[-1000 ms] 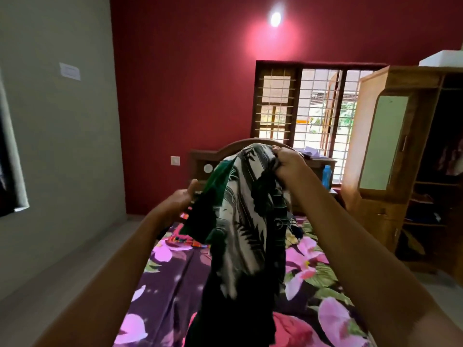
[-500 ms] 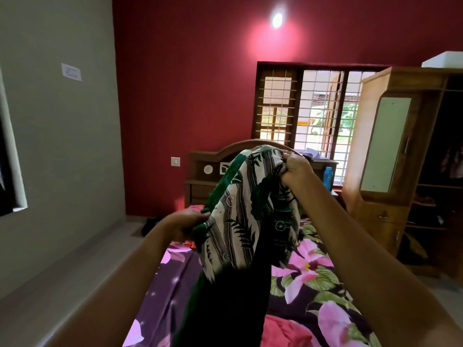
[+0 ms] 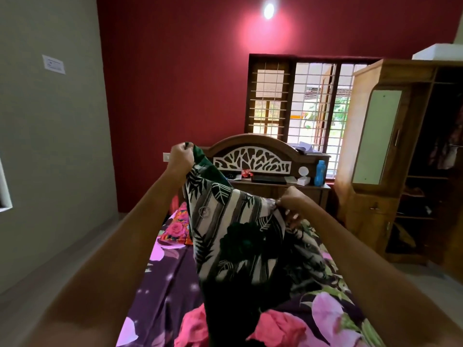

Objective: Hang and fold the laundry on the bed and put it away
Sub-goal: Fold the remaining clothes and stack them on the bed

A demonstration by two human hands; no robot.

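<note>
A green, black and cream leaf-print garment [image 3: 238, 236] hangs in the air over the bed [image 3: 165, 279], stretched between my two hands. My left hand [image 3: 181, 159] is raised at upper left and grips one top corner of it. Lower and to the right, my right hand [image 3: 292, 202] pinches the other top edge. The garment's lower part drapes down onto a pink cloth [image 3: 275, 326] lying on the purple floral bedsheet. A bright floral pillow [image 3: 176, 227] shows behind the garment at left.
The wooden headboard [image 3: 253, 156] carries a shelf with a blue bottle [image 3: 320, 172] and small items. An open wooden wardrobe [image 3: 390, 159] stands at right with clothes hanging inside. A barred window [image 3: 308, 101] is behind. Bare floor runs along the bed's left side.
My left hand has risen and taken a top corner of the garment. My right hand has dropped lower and moved right, spreading the cloth wider. The headboard is now uncovered.
</note>
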